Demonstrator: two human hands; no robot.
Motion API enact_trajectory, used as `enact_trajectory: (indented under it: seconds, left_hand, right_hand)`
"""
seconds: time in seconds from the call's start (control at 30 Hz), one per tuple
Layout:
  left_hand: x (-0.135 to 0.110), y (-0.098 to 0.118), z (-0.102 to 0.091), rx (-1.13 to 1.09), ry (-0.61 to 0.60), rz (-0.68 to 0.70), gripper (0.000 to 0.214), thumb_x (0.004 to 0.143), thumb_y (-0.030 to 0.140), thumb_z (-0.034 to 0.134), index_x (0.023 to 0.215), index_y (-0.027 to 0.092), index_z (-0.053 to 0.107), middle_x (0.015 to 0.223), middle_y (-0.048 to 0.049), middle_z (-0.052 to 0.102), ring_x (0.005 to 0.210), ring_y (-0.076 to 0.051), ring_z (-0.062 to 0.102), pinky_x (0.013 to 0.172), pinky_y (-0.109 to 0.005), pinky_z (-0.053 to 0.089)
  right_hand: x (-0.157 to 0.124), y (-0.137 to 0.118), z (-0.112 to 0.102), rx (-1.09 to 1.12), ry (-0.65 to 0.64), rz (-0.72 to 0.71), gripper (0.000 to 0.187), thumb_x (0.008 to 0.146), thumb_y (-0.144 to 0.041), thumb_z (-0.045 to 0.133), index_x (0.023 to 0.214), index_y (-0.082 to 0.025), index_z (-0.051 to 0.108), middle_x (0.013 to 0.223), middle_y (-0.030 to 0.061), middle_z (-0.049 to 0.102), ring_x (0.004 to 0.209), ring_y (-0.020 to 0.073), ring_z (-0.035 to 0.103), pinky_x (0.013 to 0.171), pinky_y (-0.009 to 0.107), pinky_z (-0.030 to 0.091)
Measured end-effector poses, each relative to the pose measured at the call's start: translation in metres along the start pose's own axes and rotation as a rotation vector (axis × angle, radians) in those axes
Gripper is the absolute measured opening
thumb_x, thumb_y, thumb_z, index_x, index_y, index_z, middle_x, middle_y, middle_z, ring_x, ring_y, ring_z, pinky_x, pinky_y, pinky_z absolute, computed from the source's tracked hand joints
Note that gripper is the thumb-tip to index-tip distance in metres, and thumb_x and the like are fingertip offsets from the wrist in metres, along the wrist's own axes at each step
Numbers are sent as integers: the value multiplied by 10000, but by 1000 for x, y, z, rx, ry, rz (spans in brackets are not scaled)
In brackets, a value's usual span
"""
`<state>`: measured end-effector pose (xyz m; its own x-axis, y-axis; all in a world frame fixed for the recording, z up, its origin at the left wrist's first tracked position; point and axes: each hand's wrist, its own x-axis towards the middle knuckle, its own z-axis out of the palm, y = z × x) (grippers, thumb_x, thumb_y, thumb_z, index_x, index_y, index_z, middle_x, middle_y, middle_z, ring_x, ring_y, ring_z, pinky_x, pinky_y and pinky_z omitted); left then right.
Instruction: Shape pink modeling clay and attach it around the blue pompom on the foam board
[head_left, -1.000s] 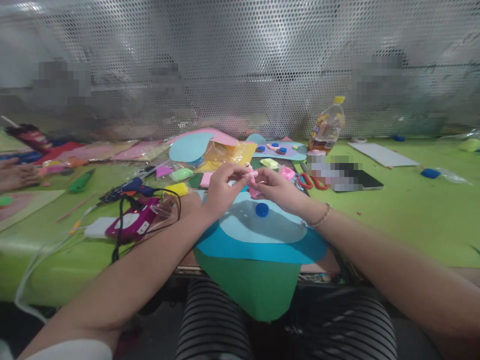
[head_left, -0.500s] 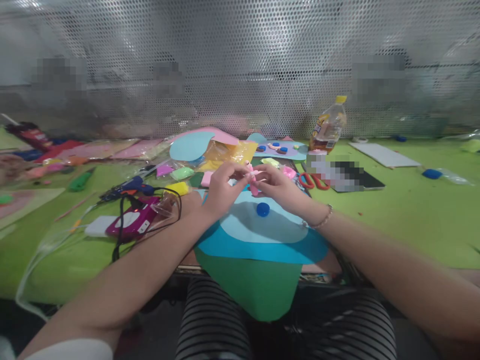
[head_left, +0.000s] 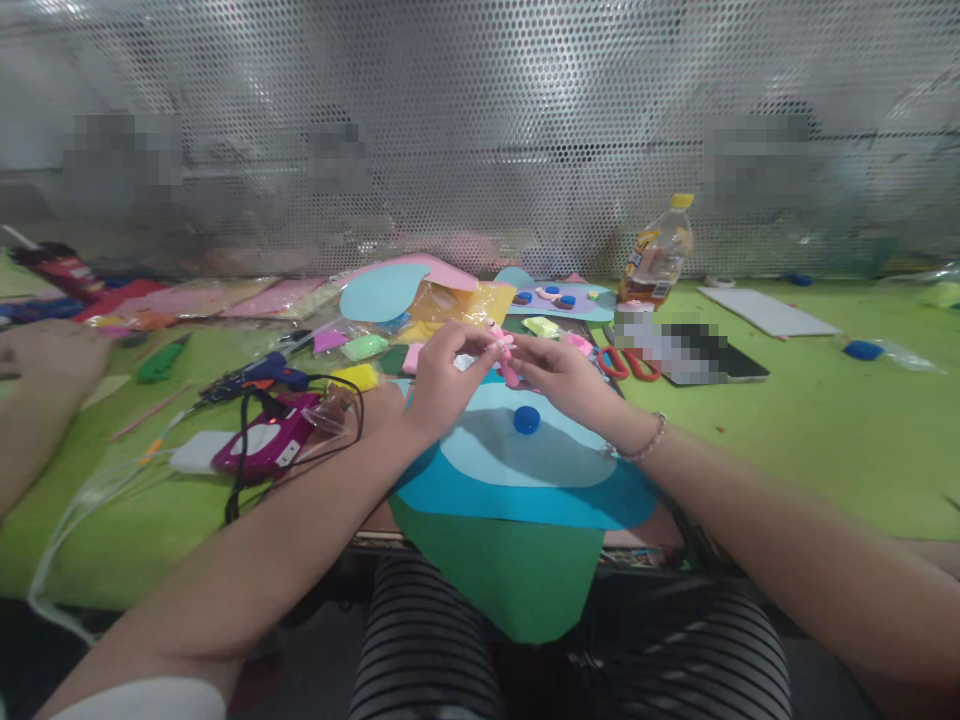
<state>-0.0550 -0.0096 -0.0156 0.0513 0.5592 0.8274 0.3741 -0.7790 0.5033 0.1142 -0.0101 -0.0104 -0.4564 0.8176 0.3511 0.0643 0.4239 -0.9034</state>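
Note:
Between my two hands is a small pink clay piece [head_left: 510,368], long in shape, with a knobbly upper end near my fingertips. The fingers of my left hand [head_left: 450,375] pinch it from the left. My right hand [head_left: 566,375], with a beaded bracelet at the wrist, grips it from the right, and its fingers partly hide the piece. Just below lies a blue clay disc [head_left: 526,420] on a light blue paper shape [head_left: 495,455]. That shape rests on darker blue paper [head_left: 525,505] and green paper [head_left: 517,575], which hangs over the table edge.
Left are a purple power strip [head_left: 266,440], cables and a glue gun [head_left: 259,375]. Bagged clay [head_left: 365,346] lies behind my hands. To the right are orange-handled scissors [head_left: 628,364], a tablet [head_left: 712,352] and a bottle [head_left: 656,255]. Another person's hand [head_left: 45,360] is at far left.
The pink clay piece has tilted a little between my fingers, and my right fingers have shifted on it. Another person's hand and forearm have come further in at the left.

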Motion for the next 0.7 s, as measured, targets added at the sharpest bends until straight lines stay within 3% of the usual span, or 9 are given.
enact_trajectory:
  seconds: [0.37, 0.7]
  left_hand:
    - [0, 1, 0, 35, 5, 10, 92, 773, 287, 654, 789, 206, 613, 795, -14, 639, 747, -120, 589, 691, -280, 498]
    - [3, 6, 0, 66, 27, 43, 90, 779, 283, 647, 756, 202, 614, 772, -10, 651, 714, -117, 590, 678, -277, 492]
  right_hand:
    - [-1, 0, -1, -280, 67, -117, 319, 841, -263, 511, 1130, -191, 625, 748, 15, 611, 671, 123, 543, 636, 269, 471]
    - [-1, -3, 2, -240, 63, -97, 411, 849, -336, 527, 1224, -170, 551, 742, 19, 623, 681, 125, 554, 675, 290, 494]
